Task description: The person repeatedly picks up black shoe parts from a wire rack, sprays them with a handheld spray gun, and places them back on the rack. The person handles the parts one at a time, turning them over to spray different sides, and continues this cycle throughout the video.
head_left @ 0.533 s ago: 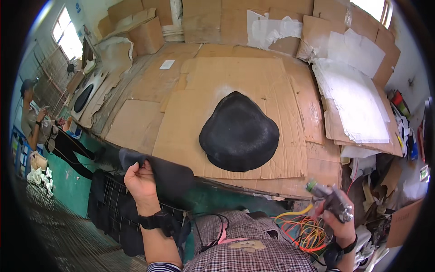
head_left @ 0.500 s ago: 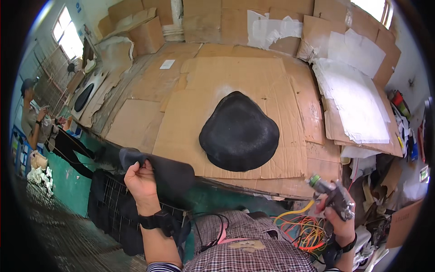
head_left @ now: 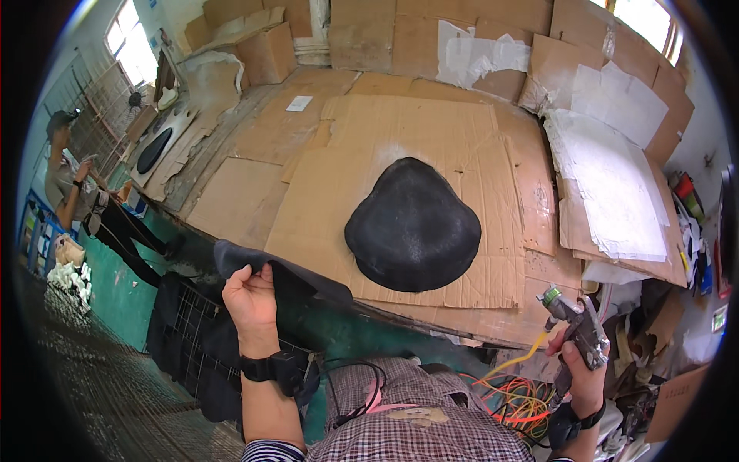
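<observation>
My left hand (head_left: 250,302) pinches the edge of a thin, dark, flexible sheet (head_left: 296,279), which hangs at the table's near left edge. In my right hand (head_left: 581,369) is a spray gun (head_left: 573,323) with a green ring near its tip and a yellow hose attached; my fingers wrap round its handle. The gun points up and to the left, apart from the table. Between the hands, on the cardboard, lies a rounded three-lobed black pad (head_left: 413,227) with a slightly shiny surface.
Flattened cardboard (head_left: 308,208) covers the table and stands up behind it. White sheets (head_left: 608,185) lie on cardboard at right. A wire rack (head_left: 192,331) with dark pieces stands below my left hand. Orange hose (head_left: 512,393) coils below. A person (head_left: 69,169) stands far left.
The dark sheet in my left hand has swung and moved slightly right, its edge now curled. My right hand and the spray gun have shifted slightly right. The head view has turned a little.
</observation>
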Motion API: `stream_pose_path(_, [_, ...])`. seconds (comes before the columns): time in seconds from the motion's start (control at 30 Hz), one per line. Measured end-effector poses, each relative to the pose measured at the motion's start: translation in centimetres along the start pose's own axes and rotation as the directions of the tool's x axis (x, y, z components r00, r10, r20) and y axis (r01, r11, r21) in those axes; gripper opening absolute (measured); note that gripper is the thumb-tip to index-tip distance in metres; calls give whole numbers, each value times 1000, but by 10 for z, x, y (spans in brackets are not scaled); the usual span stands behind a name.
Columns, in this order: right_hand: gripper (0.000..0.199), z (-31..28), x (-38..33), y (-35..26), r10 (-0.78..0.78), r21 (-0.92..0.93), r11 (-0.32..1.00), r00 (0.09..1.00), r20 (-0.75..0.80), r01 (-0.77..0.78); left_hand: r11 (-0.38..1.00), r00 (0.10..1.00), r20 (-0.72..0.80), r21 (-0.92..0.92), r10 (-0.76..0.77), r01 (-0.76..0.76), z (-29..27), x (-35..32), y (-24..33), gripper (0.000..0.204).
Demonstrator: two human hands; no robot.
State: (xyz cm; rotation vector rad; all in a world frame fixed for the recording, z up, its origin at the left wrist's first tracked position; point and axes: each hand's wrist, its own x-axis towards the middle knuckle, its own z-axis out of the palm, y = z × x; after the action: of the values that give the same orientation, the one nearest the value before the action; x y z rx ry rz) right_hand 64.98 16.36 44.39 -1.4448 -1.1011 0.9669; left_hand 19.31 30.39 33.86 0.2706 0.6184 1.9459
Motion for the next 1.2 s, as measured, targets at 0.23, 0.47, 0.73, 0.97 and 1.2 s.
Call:
stream_pose_path(0.23, [57,-19,-27,12,93,-4,996,974,207,-94,1000,999,-30,-18,13,-14,-6,4,-3,24])
stream_pose_path(0.47, [62,-41,-35,12,79,29,996,984,162,-85,1000,998,-59,-9,3,-3,-2,-2,-7,24])
stream_pose_path(0.73, [58,-17,-6,18,37,79,996,997,-61,-32,1000,998,-61,9,-5,6,-1,-8,-16,25])
stream_pose_path(0.97, [55,-32,-21,21,102,-81,994,923,371,-77,999,1000,-3,-32,31,-31,-1,-14,-11,20])
stream_pose_path(1.2, [60,-46,-21,13,42,30,999,997,68,-44,998,997,-50,-12,57,-58,-6,-16,-12,25])
